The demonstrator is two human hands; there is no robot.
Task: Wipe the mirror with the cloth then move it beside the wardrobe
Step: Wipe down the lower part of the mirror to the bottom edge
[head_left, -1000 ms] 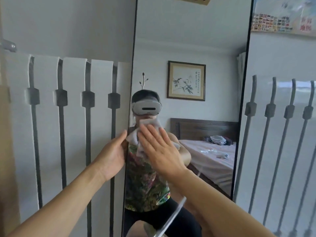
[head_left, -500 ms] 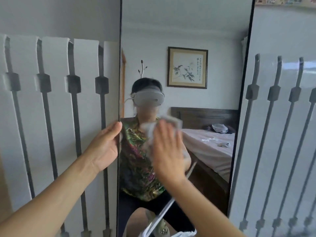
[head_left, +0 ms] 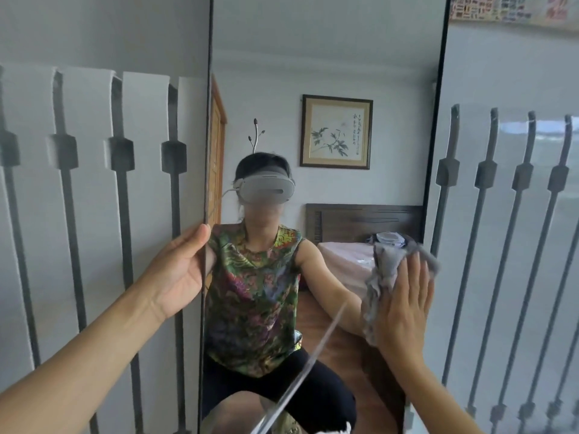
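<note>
A tall mirror (head_left: 329, 51) in a thin black frame stands upright in front of me, filling the middle of the view. My left hand (head_left: 178, 272) grips its left edge at mid height, thumb in front. My right hand (head_left: 404, 302) presses a crumpled grey cloth (head_left: 383, 277) flat against the glass near the right edge. The cloth sticks out above and to the left of my fingers. The glass reflects a person wearing a headset, a bed and a framed picture.
Behind the mirror, on both sides, stand glossy white wardrobe doors (head_left: 91, 198) with vertical dark bars (head_left: 482, 245). A colourful poster (head_left: 513, 9) hangs at the top right. A thin cable (head_left: 300, 374) runs diagonally across the lower middle.
My right hand has swept the cloth from the middle of the glass to its right edge. My left hand has kept its hold on the left edge. The view has drifted left.
</note>
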